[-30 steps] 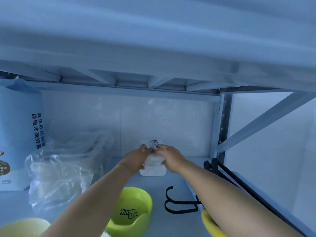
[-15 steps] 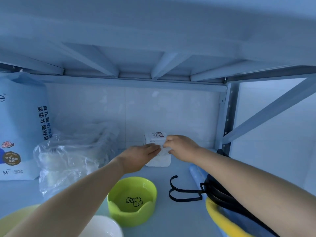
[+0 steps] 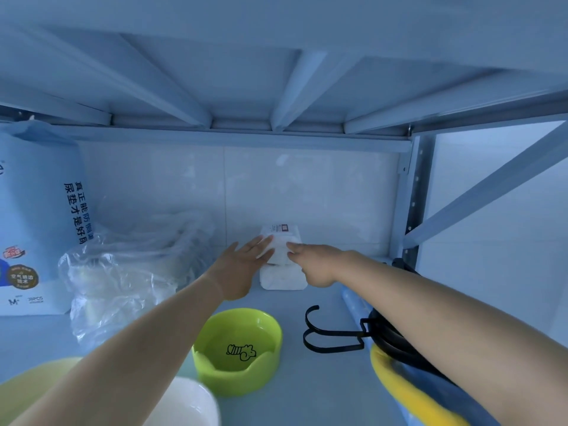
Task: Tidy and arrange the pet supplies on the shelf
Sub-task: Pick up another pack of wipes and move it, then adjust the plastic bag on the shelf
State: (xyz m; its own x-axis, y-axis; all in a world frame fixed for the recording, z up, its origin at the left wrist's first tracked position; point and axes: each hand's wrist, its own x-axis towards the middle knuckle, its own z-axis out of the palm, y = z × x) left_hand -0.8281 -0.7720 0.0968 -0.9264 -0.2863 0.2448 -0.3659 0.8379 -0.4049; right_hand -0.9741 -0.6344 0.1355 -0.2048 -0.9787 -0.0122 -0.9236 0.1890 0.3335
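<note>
Two white packs are stacked at the back of the shelf (image 3: 310, 382), the upper pack (image 3: 280, 236) with a printed label resting on the lower pack (image 3: 281, 280). My left hand (image 3: 242, 269) lies flat against the upper pack's left side, fingers spread. My right hand (image 3: 316, 265) pinches its right edge with the fingertips. A lime green pet bowl (image 3: 242, 381) with a bone drawing stands in front of the packs, between my forearms.
A tall blue pad bag (image 3: 37, 210) stands at the left, with a crumpled clear plastic bag (image 3: 123, 272) beside it. A black hook (image 3: 325, 333) and a yellow-rimmed item (image 3: 408, 392) lie at the right. A white bowl (image 3: 187, 404) sits near the front.
The upper pack has been lowered onto the lower one. My left hand has flattened and its fingers have spread against the pack.
</note>
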